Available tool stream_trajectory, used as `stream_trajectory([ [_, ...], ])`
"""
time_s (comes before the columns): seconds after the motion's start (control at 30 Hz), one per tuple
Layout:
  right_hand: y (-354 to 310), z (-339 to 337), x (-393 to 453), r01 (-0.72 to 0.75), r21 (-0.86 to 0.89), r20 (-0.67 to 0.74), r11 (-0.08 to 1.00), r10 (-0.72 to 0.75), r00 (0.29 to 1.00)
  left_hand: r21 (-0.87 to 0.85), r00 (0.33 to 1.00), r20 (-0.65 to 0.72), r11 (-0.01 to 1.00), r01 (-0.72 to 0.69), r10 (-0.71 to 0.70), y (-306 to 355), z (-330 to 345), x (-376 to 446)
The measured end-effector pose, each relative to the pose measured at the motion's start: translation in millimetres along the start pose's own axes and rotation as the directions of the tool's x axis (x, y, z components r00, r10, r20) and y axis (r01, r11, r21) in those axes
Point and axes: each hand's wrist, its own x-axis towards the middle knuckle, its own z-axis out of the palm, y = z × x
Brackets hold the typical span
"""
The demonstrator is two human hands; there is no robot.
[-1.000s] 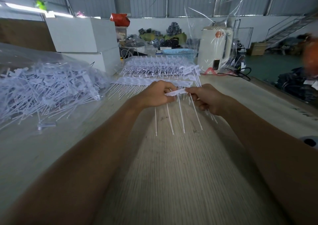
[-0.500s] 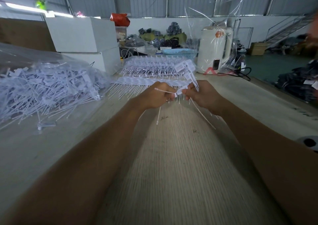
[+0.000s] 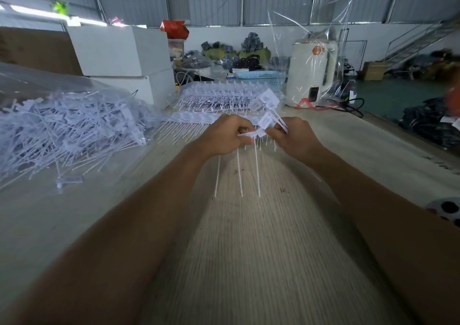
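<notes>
A second ago, 4 thin white tails hang from the strip of ties point(image 3: 249, 133) between the 2 hands. Half a second ago, 1 tie is twisted out sideways. Now only 3 tails hang from the strip. So I think 1 tie has been snapped off and added to the bunch on the right. The job looks like breaking ties off 1 by 1, with 3 left on this strip.

The left hand point(image 3: 225, 135) has curled fingers and pinches the flat top of the strip. The right hand point(image 3: 293, 138) is curled too. It grips the loose ties point(image 3: 267, 100), and its fingertips meet the end of the strip, just beside the left hand.

The strip is held up over the middle of the desk point(image 3: 249, 262). Its flat top runs from side to side between the hands. Its 3 long, straight tails point down and back toward the person. Their tips are near the desk, but I cannot tell if they touch it.

The loose ties point the other way. Their square tags stick up and away from the person.

A pile of ties point(image 3: 67, 130) lies in a clear bag on the left. Rows of strips point(image 3: 224, 95) lie behind the hands.
</notes>
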Motion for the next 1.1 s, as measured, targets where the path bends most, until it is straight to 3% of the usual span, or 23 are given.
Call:
stream_trajectory([
  [0.2, 3.8, -3.5, 0.3, -0.109, -0.036, -0.019, 0.993, 0.108, 0.994, 0.115, 1.0, 0.026, 0.993, 0.01, -0.013, 3.5, 1.9, 0.7],
  [0.4, 2.0, -1.7, -4.7, -0.117, 0.13, 0.054, 0.985, 0.111, 0.992, 0.105, 1.0, 0.024, 0.994, 0.006, -0.009, 2.2, 2.4, -0.4],
  [0.6, -1.2, -0.5, -3.2, -0.134, 0.13, 0.025, 0.982, 0.132, 0.991, 0.092, 1.0, -0.009, 0.996, -0.016, 0.016, 0.9, 3.1, -0.9],
  [0.93, -2.7, 0.8, -0.9, -0.138, 0.282, 0.012, 0.95, 0.14, 0.99, 0.095, 1.0, -0.017, 0.995, 0.003, -0.001, 1.8, 2.9, 1.2],
  [1.1, -3.6, 1.1, 1.5, -0.12, 0.221, -0.016, 0.968, 0.126, 0.992, 0.022, 0.998, -0.048, 0.999, 0.048, -0.046, 2.9, 5.1, 3.1],
])
